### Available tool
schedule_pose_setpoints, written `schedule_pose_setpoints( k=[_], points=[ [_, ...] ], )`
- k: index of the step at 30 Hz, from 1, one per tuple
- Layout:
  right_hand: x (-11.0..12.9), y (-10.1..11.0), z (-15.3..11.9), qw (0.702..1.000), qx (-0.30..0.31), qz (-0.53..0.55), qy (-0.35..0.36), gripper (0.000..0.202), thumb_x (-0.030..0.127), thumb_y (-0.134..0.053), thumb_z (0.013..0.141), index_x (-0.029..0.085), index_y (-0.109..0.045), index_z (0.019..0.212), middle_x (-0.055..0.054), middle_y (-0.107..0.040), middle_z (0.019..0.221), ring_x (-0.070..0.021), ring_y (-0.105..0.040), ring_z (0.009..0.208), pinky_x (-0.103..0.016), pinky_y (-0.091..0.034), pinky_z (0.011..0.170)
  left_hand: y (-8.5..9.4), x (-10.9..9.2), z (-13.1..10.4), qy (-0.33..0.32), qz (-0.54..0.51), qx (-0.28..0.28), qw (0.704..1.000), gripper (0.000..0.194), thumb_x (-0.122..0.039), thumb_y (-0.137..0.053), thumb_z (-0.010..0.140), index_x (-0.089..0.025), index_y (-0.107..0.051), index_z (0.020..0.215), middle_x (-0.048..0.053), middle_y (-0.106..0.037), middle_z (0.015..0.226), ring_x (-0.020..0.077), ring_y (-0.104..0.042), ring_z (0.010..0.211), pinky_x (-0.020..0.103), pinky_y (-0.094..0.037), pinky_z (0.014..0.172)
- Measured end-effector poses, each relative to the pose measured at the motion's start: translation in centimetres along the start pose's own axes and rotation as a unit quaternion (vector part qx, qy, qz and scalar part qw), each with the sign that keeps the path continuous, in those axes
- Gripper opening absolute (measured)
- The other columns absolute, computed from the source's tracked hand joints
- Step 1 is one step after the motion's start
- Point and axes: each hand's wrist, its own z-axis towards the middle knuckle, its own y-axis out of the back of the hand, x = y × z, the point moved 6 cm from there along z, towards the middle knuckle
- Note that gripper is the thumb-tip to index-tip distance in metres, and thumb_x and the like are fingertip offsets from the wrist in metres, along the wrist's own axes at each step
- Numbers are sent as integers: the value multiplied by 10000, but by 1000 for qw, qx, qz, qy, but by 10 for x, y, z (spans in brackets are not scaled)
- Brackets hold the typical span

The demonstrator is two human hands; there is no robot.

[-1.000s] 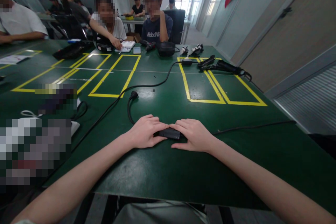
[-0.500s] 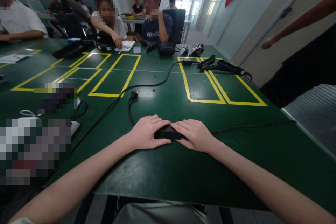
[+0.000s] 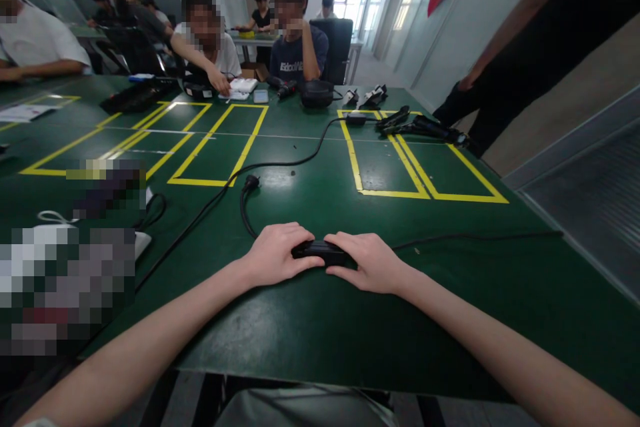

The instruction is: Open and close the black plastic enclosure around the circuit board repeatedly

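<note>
In the head view, the only one I have, both hands meet at the middle of the near side of the green table point(image 3: 300, 330). Between them lies a small black block point(image 3: 321, 253), long side running left to right, low over the tabletop or on it; I can't tell which from here. I see the left hand point(image 3: 277, 255) gripping its left end, thumb along the near side and fingers over the far side. The right hand point(image 3: 373, 261) has the right end in a similar grasp, thumb low, fingers curled behind — the two hands close together but apart.

A short black cord with a plug point(image 3: 253, 181) curves out from beyond the left hand; where it ends, I can't see. On my right a thin black cable point(image 3: 475, 237) runs from behind the right hand to the table's right edge. A longer black cord point(image 3: 280, 163) crosses the table on the left and climbs to a small black box point(image 3: 356, 119) inside the yellow tape point(image 3: 395, 195) outlines.

Across the table, a seated co-worker's hand point(image 3: 218, 80) reaches to a white object point(image 3: 244, 85) — and a person in dark clothes point(image 3: 540, 60) stands at the far right.
</note>
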Motion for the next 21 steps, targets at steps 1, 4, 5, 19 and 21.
schedule_pose_setpoints(
  k=[1, 4, 5, 19, 21],
  points=[
    [-1, -1, 0, 1000, 7, 9, -12, 349, 444, -622, 1018, 182, -617, 1249, -82, -733, 1006, -216, -715, 833, -296, -502, 690, 0, 0, 0, -3, 6, -1, 1000, 405, -583, -639, 987, -183, -702, 995, 43, -713, 865, 193, -661, 776, 286, -469, 695],
    [-2, 0, 1, 1000, 14, 14, -19, 317, 417, -615, 1023, 197, -605, 1251, -77, -727, 1022, -212, -710, 842, -289, -485, 692, -1, 2, 0, 4, 8, 8, 1000, 399, -582, -625, 990, -188, -691, 979, 33, -702, 857, 189, -653, 766, 282, -477, 693],
    [-2, 1, 1, 1000, 15, 14, -17, 309, 411, -609, 1026, 197, -604, 1250, -76, -725, 1019, -213, -708, 844, -290, -484, 694, -1, 2, 0, 3, 8, 11, 1000, 394, -574, -617, 997, -187, -689, 966, 32, -698, 851, 188, -651, 764, 281, -478, 693],
    [-38, 39, -12, 985, -149, 45, -72, 482, 452, -586, 1013, 236, -581, 1445, -114, -727, 1166, -265, -715, 971, -374, -575, 834, 23, -9, -5, -76, 64, -155, 983, 532, -457, -667, 971, -232, -591, 1448, 158, -613, 1477, 364, -534, 1377, 584, -361, 1182],
    [-71, 63, -25, 951, -252, 76, -160, 472, 507, -621, 960, 234, -643, 1345, -125, -722, 1216, -319, -686, 1103, -450, -569, 918, 28, -9, -8, -85, 82, -186, 975, 531, -394, -652, 979, -246, -564, 1482, 157, -542, 1557, 377, -461, 1458, 611, -307, 1224]
  ],
)
